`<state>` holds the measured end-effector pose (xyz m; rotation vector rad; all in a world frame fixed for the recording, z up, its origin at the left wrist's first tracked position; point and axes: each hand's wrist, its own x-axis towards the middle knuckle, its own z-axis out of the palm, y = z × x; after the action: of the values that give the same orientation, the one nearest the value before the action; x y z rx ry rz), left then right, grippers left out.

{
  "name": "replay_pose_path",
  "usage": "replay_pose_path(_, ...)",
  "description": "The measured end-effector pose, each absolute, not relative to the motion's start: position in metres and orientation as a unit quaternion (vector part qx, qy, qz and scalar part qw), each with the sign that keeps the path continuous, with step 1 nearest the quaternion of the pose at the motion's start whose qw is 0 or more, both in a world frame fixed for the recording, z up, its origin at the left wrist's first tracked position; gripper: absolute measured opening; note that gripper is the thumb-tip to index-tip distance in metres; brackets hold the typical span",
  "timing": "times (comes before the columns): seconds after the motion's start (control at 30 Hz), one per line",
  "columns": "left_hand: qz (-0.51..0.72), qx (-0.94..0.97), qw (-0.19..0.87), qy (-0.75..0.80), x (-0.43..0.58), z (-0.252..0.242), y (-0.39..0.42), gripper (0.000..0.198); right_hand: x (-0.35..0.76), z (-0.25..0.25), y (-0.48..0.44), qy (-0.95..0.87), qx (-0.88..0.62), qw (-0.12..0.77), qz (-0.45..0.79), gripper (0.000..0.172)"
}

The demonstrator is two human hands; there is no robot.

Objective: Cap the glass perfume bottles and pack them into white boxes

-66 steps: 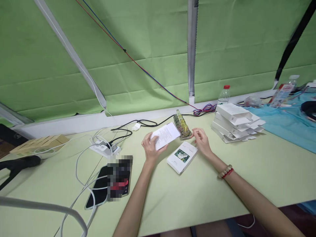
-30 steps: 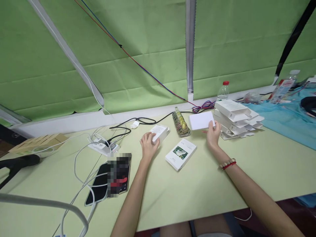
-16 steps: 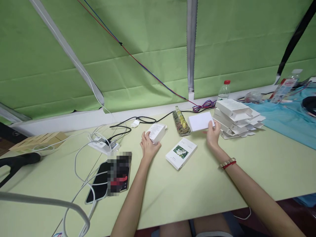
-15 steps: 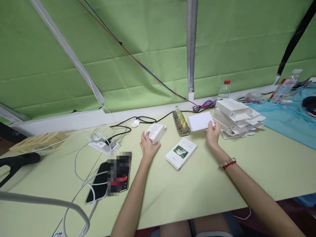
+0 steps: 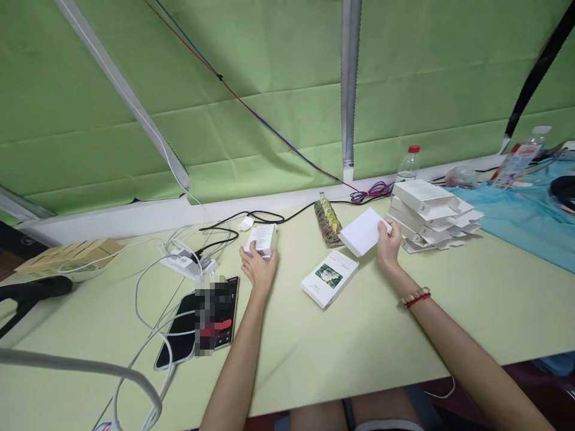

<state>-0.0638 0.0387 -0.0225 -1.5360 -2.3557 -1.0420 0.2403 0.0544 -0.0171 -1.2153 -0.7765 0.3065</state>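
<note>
My left hand (image 5: 259, 266) grips a small white printed box (image 5: 263, 237) at the table's far side, fingers around its near end. My right hand (image 5: 389, 242) pinches a plain white box-like piece (image 5: 362, 232) by its right edge, held tilted above the table; its underside is hidden. Between the hands a white carton with a flower picture (image 5: 330, 278) lies flat on the table. Just behind that carton stands a clear pack of small yellow-topped items (image 5: 329, 221). To the right of my right hand is a stack of white cartons (image 5: 426, 209) with loose flaps.
Two phones (image 5: 179, 329) and white cables (image 5: 139, 299) lie on the left, near a power strip (image 5: 188, 263). Brown boxes (image 5: 72, 256) sit at far left. A red-capped bottle (image 5: 408, 163) stands behind the stack, and a blue cloth (image 5: 507, 215) covers the right end.
My left hand has shifted left with the small printed box. The white piece in my right hand has turned, its left end dropping toward me.
</note>
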Motion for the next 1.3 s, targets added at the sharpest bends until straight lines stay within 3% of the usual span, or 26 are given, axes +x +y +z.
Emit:
replay_pose_path(0.27,-0.401,-0.5,0.068,-0.764,-0.063,-0.018,0.038,0.055,0.241,-0.018,0.055,-0.361,-0.541,0.744,0.152,0.023)
replay_pose_path(0.47,-0.414,-0.536,0.094,-0.73,-0.038,-0.002,0.03,0.061,0.23,-0.011,0.046,-0.406,-0.522,0.739,0.124,0.021)
replay_pose_path(0.6,-0.411,-0.658,-0.021,-0.63,0.006,0.003,0.009,0.05,0.214,-0.003,0.031,-0.492,-0.48,0.718,0.103,0.024)
replay_pose_path(0.73,-0.4,-0.753,-0.107,-0.511,0.039,-0.01,-0.009,0.069,0.198,0.0,0.015,-0.588,-0.436,0.667,0.138,0.019)
replay_pose_path(0.87,-0.429,-0.724,-0.137,-0.523,0.044,-0.025,-0.011,0.088,0.188,-0.001,0.008,-0.649,-0.382,0.642,0.144,0.013)
replay_pose_path(1.3,-0.522,-0.669,-0.109,-0.517,0.039,-0.026,-0.004,0.072,0.191,-0.013,0.011,-0.678,-0.383,0.601,0.178,0.023)
